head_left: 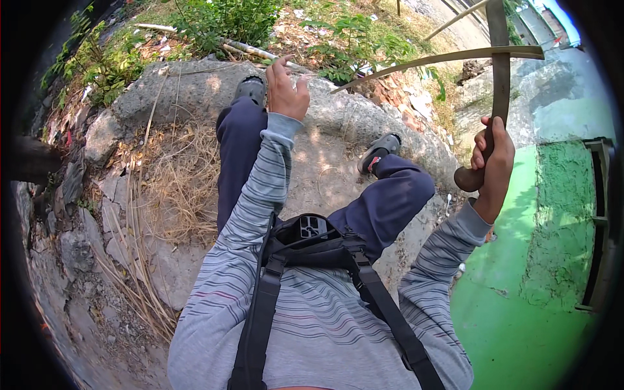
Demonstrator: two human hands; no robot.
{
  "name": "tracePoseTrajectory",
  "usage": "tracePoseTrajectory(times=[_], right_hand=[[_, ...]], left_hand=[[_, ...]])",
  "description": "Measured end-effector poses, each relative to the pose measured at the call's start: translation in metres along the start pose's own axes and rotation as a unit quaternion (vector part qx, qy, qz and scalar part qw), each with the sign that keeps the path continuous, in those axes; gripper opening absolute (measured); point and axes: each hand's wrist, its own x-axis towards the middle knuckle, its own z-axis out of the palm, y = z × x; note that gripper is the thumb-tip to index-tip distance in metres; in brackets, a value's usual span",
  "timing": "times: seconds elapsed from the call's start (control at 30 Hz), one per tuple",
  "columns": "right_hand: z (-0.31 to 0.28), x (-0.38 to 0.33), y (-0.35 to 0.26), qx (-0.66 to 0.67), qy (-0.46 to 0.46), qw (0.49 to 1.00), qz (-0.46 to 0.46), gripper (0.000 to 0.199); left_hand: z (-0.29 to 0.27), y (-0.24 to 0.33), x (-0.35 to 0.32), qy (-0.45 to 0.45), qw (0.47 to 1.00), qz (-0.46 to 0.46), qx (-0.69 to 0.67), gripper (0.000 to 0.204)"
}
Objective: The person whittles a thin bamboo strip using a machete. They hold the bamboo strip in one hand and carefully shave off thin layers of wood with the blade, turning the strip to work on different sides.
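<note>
Outdoors: rough concrete slab [188, 91] with dry grass, weeds behind, green wall [520, 292] at right. Right hand [492, 162] fisted on the wooden handle of a curved blade [500, 71], raised upright; a thin bamboo strip [442, 60] crosses the blade; left hand [286, 88] loosely curled, holding nothing visible, above the left knee.

hands: 2 [286, 88] | machete: 1 [499, 84] | bamboo strip: 1 [442, 60] | shoes: 2 [380, 151]

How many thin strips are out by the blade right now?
2 strips: one long strip runs across the blade held by the right hand; another angles above it. More may be hidden.
</note>
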Motion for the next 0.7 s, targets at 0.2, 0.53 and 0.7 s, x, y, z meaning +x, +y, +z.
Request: tracePoseTrajectory(times=[0.2, 0.53, 0.7], right_hand=[[-0.029, -0.013, -0.054, 0.022, 0.056, 0.994, -0.092, 0.040], [-0.009, 0.001, 0.026, 0.019, -0.035, 0.999, 0.017, 0.034], [-0.020, -0.003, 0.038, 0.009, -0.048, 0.998, 0.026, 0.034]], left_hand=[[-0.001, 0.006, 0.001, -0.019, 1.000, -0.006, 0.008, 0.054], [0.008, -0.001, -0.004, -0.096, 0.995, -0.007, 0.006, 0.056], [0.015, -0.023, -0.020, -0.254, 0.961, 0.051, 0.099, 0.044]])
